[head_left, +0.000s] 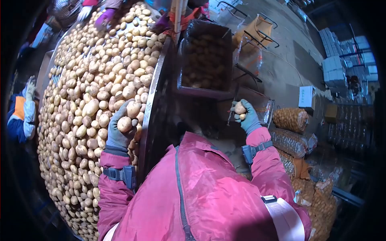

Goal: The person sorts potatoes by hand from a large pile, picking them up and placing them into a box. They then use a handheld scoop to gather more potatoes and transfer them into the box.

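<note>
My left hand (118, 130), in a grey glove, is at the right edge of a wide heap of potatoes (80, 132). Its fingers curl round a potato (124, 124), and another potato (133, 109) lies against the fingertips. Out to the right, away from the heap, my gloved right hand (250, 116) is closed on a potato (240, 108), with a smaller one (242, 117) showing just below it in the palm. A metal rim (151, 96) borders the heap between my body and the potatoes.
Ahead stands a plastic-lined crate (205, 86) of potatoes. Filled net sacks (290, 119) are stacked at the right, near a white box (306, 98) and metal-framed stands (257, 34). Across the heap, a co-worker's gloved hand (105, 18) reaches in; another person (22, 116) is at the left.
</note>
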The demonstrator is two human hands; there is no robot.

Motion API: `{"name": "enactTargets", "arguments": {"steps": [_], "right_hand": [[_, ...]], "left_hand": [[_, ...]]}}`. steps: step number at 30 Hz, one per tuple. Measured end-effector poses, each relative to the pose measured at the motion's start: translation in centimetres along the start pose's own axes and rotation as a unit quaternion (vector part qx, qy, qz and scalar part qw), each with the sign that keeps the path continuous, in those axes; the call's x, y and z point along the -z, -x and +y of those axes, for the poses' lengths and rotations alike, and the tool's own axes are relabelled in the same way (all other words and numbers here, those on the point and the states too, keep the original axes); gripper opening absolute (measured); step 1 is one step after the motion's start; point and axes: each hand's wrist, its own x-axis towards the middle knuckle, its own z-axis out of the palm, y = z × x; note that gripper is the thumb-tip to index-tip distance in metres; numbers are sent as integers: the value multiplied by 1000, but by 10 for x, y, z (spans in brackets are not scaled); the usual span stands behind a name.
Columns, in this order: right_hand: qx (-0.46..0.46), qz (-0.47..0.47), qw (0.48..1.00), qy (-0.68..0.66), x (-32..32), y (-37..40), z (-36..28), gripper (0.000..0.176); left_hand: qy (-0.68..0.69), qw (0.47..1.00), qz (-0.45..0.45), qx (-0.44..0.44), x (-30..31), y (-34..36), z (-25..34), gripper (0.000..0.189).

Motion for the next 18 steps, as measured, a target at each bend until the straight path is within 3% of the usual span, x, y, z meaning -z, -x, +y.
{"name": "enactTargets", "arguments": {"steps": [1,3,5,6,7,9,10,11,12,13,15,17,18], "right_hand": [[15,53,998,23,16,2,-8,53],[75,113,990,23,64,-13,-15,54],[133,118,984,7,120,-17,-19,62],[204,42,903,377,112,17,-28,72],[20,303,949,88,94,10,-44,73],[47,287,947,139,58,6,-34,70],[42,197,971,128,25,8,-23,66],[23,176,975,135,-10,5,-10,66],[6,58,983,172,-48,2,4,64],[-8,-62,977,204,-90,1,17,62],[-55,-173,943,278,-186,20,45,60],[-157,-277,910,265,-230,20,80,63],[-174,-284,909,250,-247,24,99,63]], "left_hand": [[-1,1000,-7,3,0,0,-4,34],[-147,985,-31,-80,5,0,-12,31],[-152,985,-35,-67,10,2,-11,29],[-59,997,-40,-19,15,3,-10,42],[37,998,-43,26,19,4,-9,61],[74,992,-81,64,32,2,-12,56],[118,986,-115,34,24,2,-13,51],[155,978,-142,2,9,3,-15,46],[-102,983,-102,-113,7,4,-24,43],[-356,910,-55,-207,4,4,-32,41],[-96,992,25,-80,-31,11,-15,44],[-218,966,65,-123,-68,40,23,43],[-221,956,68,-182,-57,29,1,41]]}}
